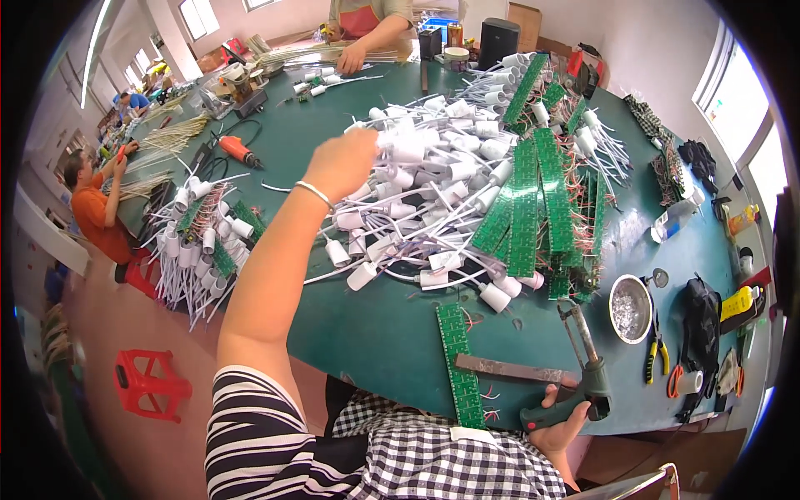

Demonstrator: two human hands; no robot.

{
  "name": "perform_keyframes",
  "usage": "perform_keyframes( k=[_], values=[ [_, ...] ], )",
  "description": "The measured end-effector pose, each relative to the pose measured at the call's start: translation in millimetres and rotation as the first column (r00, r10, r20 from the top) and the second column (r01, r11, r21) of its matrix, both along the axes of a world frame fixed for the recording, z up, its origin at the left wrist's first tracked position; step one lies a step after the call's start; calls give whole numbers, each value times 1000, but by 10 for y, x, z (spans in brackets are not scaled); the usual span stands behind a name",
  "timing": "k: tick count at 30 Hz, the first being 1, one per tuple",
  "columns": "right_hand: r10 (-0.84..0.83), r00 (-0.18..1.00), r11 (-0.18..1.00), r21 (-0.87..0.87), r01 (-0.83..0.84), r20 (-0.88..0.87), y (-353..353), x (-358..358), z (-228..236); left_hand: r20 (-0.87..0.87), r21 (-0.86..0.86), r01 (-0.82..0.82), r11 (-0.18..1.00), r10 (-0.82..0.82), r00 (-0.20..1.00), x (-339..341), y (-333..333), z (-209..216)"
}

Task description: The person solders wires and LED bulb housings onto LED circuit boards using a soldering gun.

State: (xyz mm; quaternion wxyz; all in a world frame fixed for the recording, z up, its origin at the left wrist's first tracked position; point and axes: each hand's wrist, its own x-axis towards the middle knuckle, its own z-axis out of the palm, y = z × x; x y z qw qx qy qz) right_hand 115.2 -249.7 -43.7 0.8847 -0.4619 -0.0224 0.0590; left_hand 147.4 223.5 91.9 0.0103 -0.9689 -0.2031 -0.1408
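Note:
My left hand (pixel 342 165) is at the near edge of a large pile of white lamp sockets with cables (pixel 454 196). Its fingers are closed around a blurred white lamp socket (pixel 407 143); the fingertips are partly hidden. Low at the right, my right hand (pixel 557 427) grips the dark green handle of a soldering gun (pixel 594 385), whose metal tip points up and away. Beside that hand a green circuit board strip (pixel 457 358) lies at the near table edge. A flat metal bar (pixel 512 371) rests across the strip.
Stacked circuit boards (pixel 542 196) stand right of the pile; more sockets (pixel 200 242) lie left. A metal bowl (pixel 631 309), pliers (pixel 657 350) and scissors (pixel 675 382) are on the right. An orange power tool (pixel 239 151) lies beyond. A person (pixel 367 29) works across the table. A red stool (pixel 151 383) stands left.

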Motion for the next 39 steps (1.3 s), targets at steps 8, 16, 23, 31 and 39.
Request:
perform_keyframes(
  k=[8,16,23,31,39],
  values=[
    [-2,998,1000,12,3,-66,-70,-4,-71,129,206,177,963,-206,970,-832,-350,-624],
    [-11,999,999,-38,9,-46,-35,8,-53,44,292,238,926,-262,964,-1133,-230,-729],
    [-4,999,1000,2,4,-39,-60,-6,-56,253,-193,305,933,-253,934,-1000,-577,-368],
    [100,994,995,-10,-100,35,-53,4,-41,260,-23,249,968,-235,937,-510,-812,-627],
    [285,952,934,-254,-251,108,-187,100,64,702,-94,506,857,-303,644,-795,-1076,-353]
  ],
)
